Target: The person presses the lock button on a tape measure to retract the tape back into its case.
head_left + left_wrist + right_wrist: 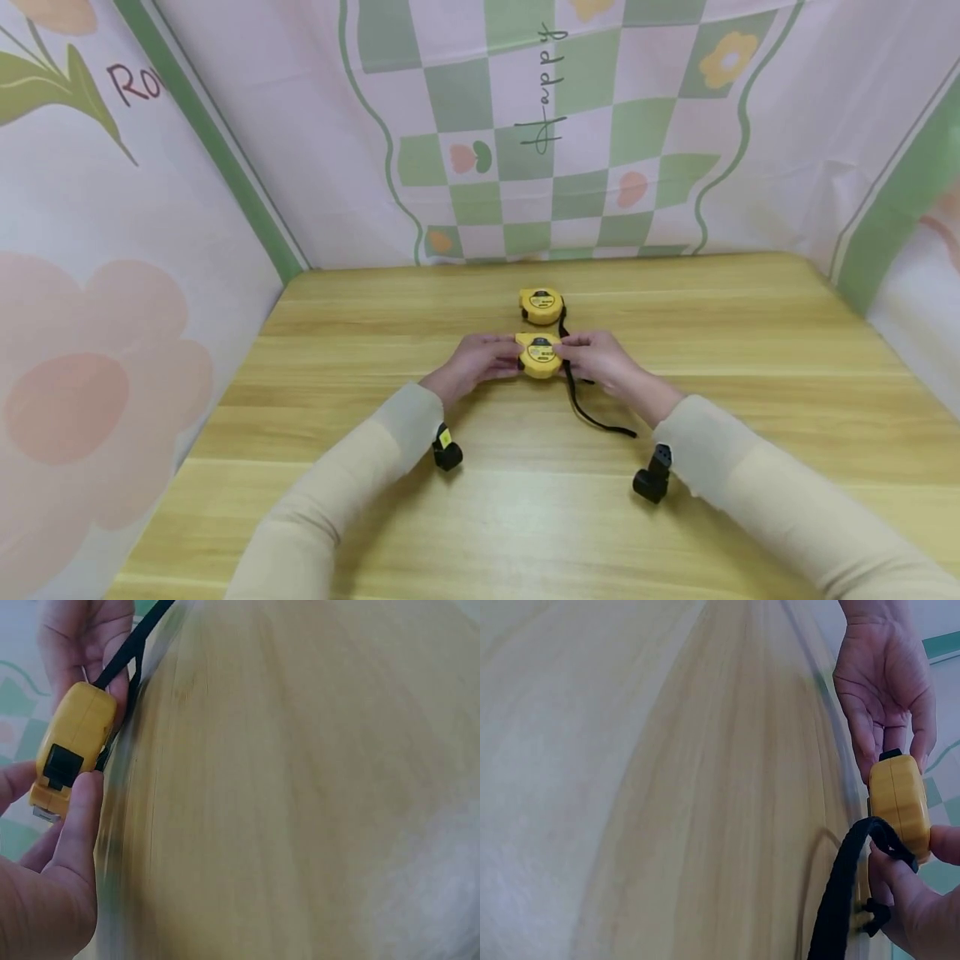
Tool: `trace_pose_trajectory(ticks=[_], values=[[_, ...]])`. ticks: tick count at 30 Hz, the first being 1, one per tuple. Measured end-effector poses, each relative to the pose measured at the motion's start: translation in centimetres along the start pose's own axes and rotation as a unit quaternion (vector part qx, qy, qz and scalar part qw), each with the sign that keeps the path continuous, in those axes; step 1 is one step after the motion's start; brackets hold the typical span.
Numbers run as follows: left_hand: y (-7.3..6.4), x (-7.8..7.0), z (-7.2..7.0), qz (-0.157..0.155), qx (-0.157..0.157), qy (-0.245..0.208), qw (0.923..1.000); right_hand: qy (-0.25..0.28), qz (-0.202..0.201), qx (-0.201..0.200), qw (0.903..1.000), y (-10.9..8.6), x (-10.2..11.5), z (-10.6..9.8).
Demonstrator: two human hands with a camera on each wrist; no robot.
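Note:
A yellow tape measure with a label on its face is held between both hands near the middle of the table. My left hand pinches its left side, by the metal tape tip that shows in the left wrist view. Opposite, my right hand pinches the other side, where a black wrist strap is attached. That strap trails to the right in the head view. Just behind is a second yellow tape measure, with a dark strap at its right side. The fingers partly cover the held one's sides.
Everything is on a wood-grain table. Patterned cloth hangs behind it and along the sides. Small black cameras are strapped to both wrists, low over the tabletop.

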State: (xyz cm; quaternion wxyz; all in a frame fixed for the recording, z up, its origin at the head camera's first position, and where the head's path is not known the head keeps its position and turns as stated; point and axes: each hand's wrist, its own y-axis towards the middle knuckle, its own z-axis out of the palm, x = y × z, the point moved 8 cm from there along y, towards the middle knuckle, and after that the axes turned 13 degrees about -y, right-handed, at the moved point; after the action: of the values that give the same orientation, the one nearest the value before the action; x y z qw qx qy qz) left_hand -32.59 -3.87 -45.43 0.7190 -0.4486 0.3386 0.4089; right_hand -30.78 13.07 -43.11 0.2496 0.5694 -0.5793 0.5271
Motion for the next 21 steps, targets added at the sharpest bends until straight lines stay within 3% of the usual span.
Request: trace_pose_trajectory(ticks=[12,21], values=[[0.12,0.02,0.19,-0.003,0.008,0.018,0.9998,-0.018,0.017,-0.012,0.9996,0.03,-0.01,0.05],[0.32,0.15,0.24,-0.012,0.015,0.031,0.9993,-0.060,0.027,-0.028,0.9974,0.04,0.11,-0.27]])
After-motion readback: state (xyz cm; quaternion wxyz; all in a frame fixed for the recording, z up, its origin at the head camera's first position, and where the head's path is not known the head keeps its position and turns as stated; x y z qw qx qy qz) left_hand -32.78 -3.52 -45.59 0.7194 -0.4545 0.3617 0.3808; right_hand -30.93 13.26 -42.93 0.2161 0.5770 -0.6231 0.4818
